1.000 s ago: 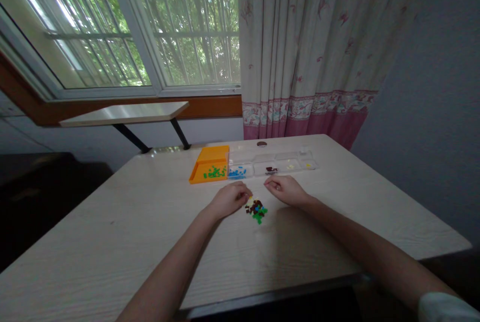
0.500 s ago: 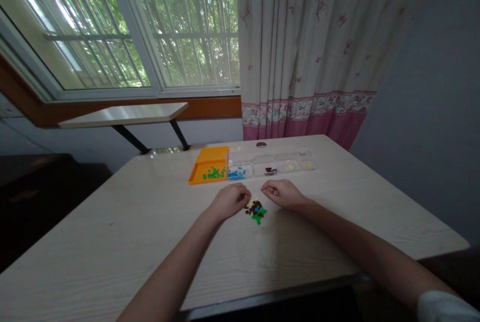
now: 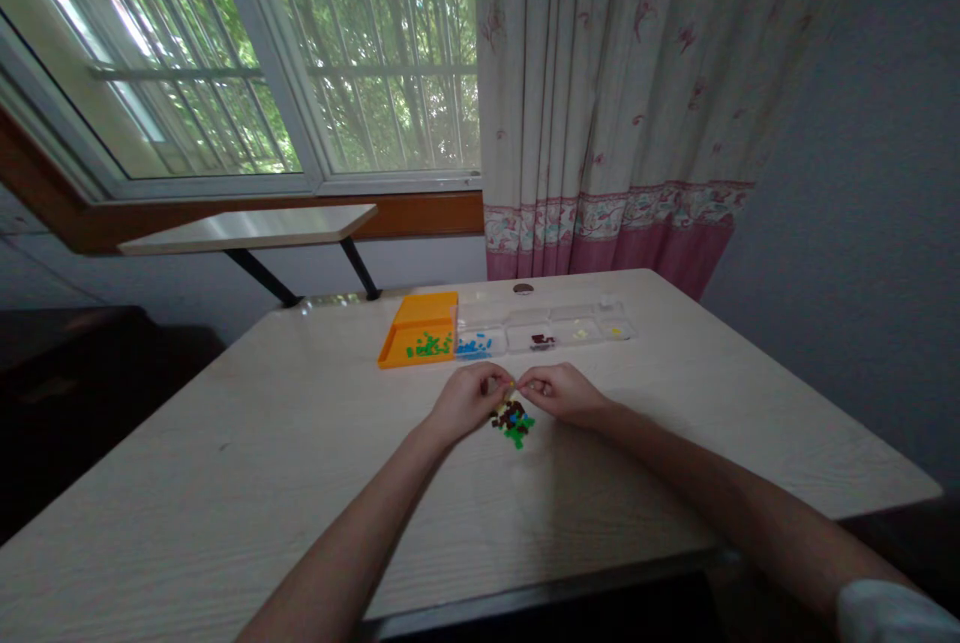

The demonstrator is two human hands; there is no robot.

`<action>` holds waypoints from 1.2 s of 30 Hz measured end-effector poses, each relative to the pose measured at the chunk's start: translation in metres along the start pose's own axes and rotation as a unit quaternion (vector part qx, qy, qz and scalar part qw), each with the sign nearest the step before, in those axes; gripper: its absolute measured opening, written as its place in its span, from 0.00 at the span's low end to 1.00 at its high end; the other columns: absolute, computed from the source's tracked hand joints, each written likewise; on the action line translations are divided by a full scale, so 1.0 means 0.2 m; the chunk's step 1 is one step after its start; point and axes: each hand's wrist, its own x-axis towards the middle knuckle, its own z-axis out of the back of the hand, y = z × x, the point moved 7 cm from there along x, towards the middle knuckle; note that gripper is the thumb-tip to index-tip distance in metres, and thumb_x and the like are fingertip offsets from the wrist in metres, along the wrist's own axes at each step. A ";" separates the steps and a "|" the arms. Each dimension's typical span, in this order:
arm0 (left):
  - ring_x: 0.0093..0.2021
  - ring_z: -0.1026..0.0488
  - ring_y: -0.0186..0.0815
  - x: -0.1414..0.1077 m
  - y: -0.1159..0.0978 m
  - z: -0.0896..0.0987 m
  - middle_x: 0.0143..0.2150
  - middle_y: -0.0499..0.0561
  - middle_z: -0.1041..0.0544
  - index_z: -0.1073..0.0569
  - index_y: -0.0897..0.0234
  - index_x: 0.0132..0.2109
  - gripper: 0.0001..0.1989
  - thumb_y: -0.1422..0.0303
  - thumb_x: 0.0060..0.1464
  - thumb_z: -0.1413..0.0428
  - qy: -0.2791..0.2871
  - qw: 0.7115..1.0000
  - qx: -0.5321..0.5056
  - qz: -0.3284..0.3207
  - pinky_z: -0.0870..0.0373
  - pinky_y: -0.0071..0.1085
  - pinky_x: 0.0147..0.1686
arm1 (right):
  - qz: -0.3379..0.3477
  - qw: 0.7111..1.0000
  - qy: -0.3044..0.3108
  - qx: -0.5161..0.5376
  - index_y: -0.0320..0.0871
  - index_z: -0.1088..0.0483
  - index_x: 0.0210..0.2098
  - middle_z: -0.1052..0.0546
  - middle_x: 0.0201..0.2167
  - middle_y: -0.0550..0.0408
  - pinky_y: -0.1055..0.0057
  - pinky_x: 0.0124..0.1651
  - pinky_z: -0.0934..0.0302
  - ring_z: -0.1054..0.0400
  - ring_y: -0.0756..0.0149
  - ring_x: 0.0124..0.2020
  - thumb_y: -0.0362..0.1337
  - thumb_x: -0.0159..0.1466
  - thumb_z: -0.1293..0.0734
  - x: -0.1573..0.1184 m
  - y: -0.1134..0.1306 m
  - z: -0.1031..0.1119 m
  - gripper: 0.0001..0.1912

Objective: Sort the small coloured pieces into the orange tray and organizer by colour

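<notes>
My left hand (image 3: 469, 399) is closed in a pinch, with a tiny yellow piece (image 3: 512, 384) showing at its fingertips. My right hand (image 3: 562, 391) is also pinched, its fingertips meeting the left ones beside that piece; whether it grips anything is too small to see. Just below the fingers, a cluster of small brown, green, blue and cream pieces (image 3: 514, 420) lies on the table. The left hand partly covers its cream end.
Behind the hands, an orange tray (image 3: 390, 351) contains green pieces. Beside it stands a clear compartment tray (image 3: 568, 343) with blue, brown, cream and yellow pieces. The pale table (image 3: 300, 483) has a raised shelf (image 3: 255, 228) at the back left.
My left hand has moved right and my right hand slightly left, bringing the fingertips together above the cluster. The yellow piece now shows between them.
</notes>
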 end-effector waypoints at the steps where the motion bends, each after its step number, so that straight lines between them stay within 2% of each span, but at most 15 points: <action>1: 0.22 0.38 0.26 0.00 0.00 -0.01 0.25 0.46 0.29 0.27 0.66 0.34 0.09 0.67 0.50 0.50 0.002 1.000 -0.008 0.002 0.43 0.22 0.23 | -0.002 1.000 -0.001 -0.002 0.42 0.29 0.34 0.29 0.20 0.59 0.80 0.25 0.50 0.39 0.75 0.21 0.38 0.58 0.40 0.00 0.00 0.00 0.10; 8: 0.21 0.40 0.25 0.00 -0.01 -0.03 0.24 0.45 0.31 0.28 0.65 0.35 0.09 0.65 0.50 0.49 0.020 0.999 -0.032 0.000 0.45 0.21 0.22 | -0.007 0.999 -0.024 -0.019 0.43 0.29 0.35 0.29 0.20 0.60 0.79 0.25 0.50 0.39 0.75 0.20 0.40 0.58 0.39 0.00 0.01 0.01 0.10; 22: 0.22 0.39 0.25 0.00 -0.02 -0.04 0.25 0.46 0.29 0.27 0.66 0.34 0.10 0.64 0.50 0.49 0.020 0.999 -0.028 -0.004 0.45 0.21 0.22 | 0.042 0.996 -0.040 -0.072 0.45 0.28 0.34 0.29 0.20 0.59 0.80 0.25 0.49 0.39 0.75 0.21 0.38 0.58 0.38 -0.02 0.03 0.03 0.09; 27: 0.24 0.36 0.27 0.00 -0.03 0.00 0.29 0.48 0.27 0.27 0.65 0.37 0.12 0.63 0.50 0.49 0.018 1.000 -0.008 -0.010 0.42 0.22 0.25 | 0.053 0.993 -0.059 -0.084 0.44 0.28 0.33 0.29 0.20 0.59 0.80 0.25 0.49 0.38 0.75 0.20 0.37 0.58 0.39 -0.02 0.05 0.06 0.08; 29: 0.26 0.35 0.28 0.01 -0.01 0.04 0.30 0.49 0.26 0.27 0.64 0.38 0.12 0.63 0.51 0.51 0.011 1.000 0.018 0.000 0.42 0.23 0.26 | 0.064 0.990 -0.090 -0.083 0.43 0.28 0.33 0.28 0.20 0.59 0.80 0.25 0.47 0.38 0.75 0.20 0.38 0.58 0.39 -0.02 0.06 0.10 0.09; 31: 0.27 0.34 0.29 0.01 0.02 0.08 0.31 0.49 0.26 0.26 0.63 0.38 0.12 0.64 0.52 0.52 0.021 0.998 0.054 0.012 0.42 0.23 0.27 | 0.073 0.982 -0.155 -0.076 0.43 0.28 0.33 0.28 0.20 0.58 0.79 0.25 0.46 0.38 0.75 0.20 0.39 0.59 0.39 -0.03 0.07 0.18 0.10; 34: 0.29 0.33 0.30 0.00 0.05 0.09 0.33 0.50 0.25 0.26 0.62 0.37 0.12 0.66 0.52 0.52 0.072 0.992 0.100 0.013 0.41 0.23 0.28 | 0.066 0.956 -0.280 -0.052 0.42 0.28 0.33 0.27 0.21 0.57 0.79 0.26 0.43 0.38 0.74 0.20 0.40 0.58 0.38 -0.08 0.07 0.32 0.10; 36: 0.30 0.33 0.31 -0.01 0.06 0.09 0.33 0.50 0.25 0.26 0.63 0.35 0.11 0.67 0.50 0.52 0.107 0.988 0.115 0.007 0.41 0.23 0.28 | 0.063 0.939 -0.334 -0.041 0.42 0.27 0.32 0.27 0.20 0.57 0.78 0.25 0.42 0.38 0.74 0.19 0.40 0.58 0.38 -0.11 0.06 0.38 0.09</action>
